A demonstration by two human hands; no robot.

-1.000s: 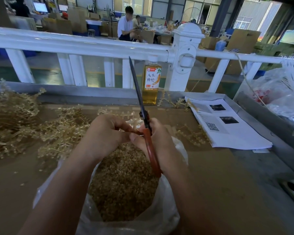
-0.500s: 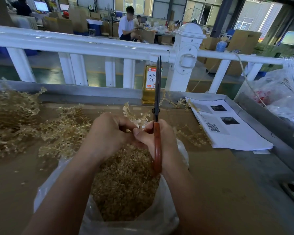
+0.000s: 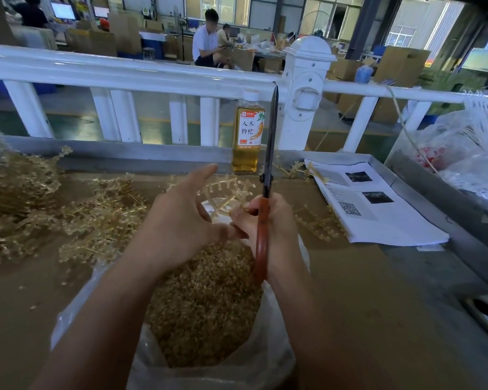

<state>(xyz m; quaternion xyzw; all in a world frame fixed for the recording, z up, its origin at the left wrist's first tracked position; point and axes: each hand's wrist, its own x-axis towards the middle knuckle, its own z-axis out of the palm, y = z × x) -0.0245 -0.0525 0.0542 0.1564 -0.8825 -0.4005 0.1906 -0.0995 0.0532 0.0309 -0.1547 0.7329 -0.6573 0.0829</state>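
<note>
Red-handled scissors [image 3: 266, 181], blades closed and upright, are gripped in my right hand [image 3: 282, 235]; a pale plastic sprig [image 3: 223, 197] meets its fingertips. My left hand [image 3: 178, 220] is spread, holding nothing. Both hover above the bag [image 3: 152, 358] of clippings.

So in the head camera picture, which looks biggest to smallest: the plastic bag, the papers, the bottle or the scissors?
1. plastic bag: biggest by far.
2. stack of papers.
3. scissors and drink bottle: unsure. The scissors look longer but thinner, and they are nearer the camera.
</note>
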